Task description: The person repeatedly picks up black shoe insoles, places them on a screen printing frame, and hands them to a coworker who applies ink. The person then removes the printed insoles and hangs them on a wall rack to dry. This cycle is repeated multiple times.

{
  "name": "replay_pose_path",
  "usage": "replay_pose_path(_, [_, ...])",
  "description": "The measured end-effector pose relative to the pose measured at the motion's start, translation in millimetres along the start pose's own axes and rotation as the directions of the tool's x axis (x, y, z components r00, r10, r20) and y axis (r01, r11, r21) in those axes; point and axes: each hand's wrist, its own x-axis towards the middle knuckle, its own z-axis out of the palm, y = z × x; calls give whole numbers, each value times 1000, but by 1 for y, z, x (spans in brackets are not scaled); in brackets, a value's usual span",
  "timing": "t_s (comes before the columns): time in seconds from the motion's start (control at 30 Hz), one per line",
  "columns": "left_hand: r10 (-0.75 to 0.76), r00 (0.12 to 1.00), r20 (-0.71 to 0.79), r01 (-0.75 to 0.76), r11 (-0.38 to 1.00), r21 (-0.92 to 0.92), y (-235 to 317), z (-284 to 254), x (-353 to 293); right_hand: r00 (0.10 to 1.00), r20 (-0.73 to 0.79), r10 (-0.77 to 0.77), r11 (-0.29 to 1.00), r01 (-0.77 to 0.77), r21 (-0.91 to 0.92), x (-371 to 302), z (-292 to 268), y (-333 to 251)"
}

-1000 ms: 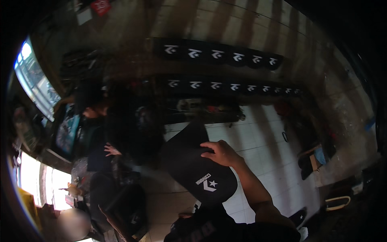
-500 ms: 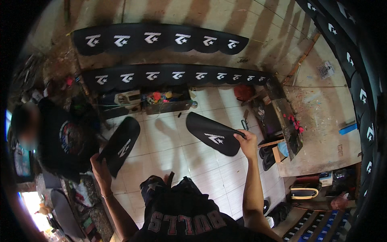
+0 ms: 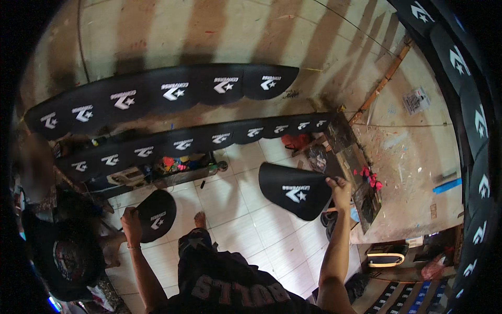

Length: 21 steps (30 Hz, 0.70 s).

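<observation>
The left hand [image 3: 132,224], fingers closed, grips the edge of a rounded black panel [image 3: 158,215]; the right hand [image 3: 340,191] pinches the upper right corner of a second black panel [image 3: 280,180]. Both, bearing white star prints, are held well apart above the tiled floor [image 3: 238,214]. A co-worker [image 3: 68,230] is at left. Beyond, an upper row [image 3: 201,89] and lower row [image 3: 201,140] of similar panels hang before the wall [image 3: 230,31].

Place is looking like a printing workshop. Overlapping rounded black panels with white star-and-chevron prints [image 3: 149,99] are hanging in rows along a paint-flecked beige wall [image 3: 235,34]; two matching white-printed black panels [image 3: 293,188] are being held nearby. Bright multicoloured bits [image 3: 180,163] are sitting in a dark low box [image 3: 184,175]. Blue and black printed strips [image 3: 418,297] are lining up, lower right.
</observation>
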Motion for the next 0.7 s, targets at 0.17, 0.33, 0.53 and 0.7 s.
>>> replay_pose_path(0.17, [-154, 987, 37, 151, 986, 72, 2, 64, 49, 904, -228, -361, 927, 374, 12, 139, -36, -71])
replay_pose_path(0.33, [-96, 995, -27, 98, 984, 146, -3, 101, 69, 887, -258, -382, 875, 437, 208, 282, -56, -119])
replay_pose_path(0.53, [-128, 939, -320, 177, 976, 129, 17, 154, 41, 886, -56, -460, 659, 383, 647, 445, -17, -103])
replay_pose_path(0.7, [-266, 825, -499, 210, 963, -168, 90, 213, -3, 916, 189, -353, 631, 84, 771, 539, 23, -49])
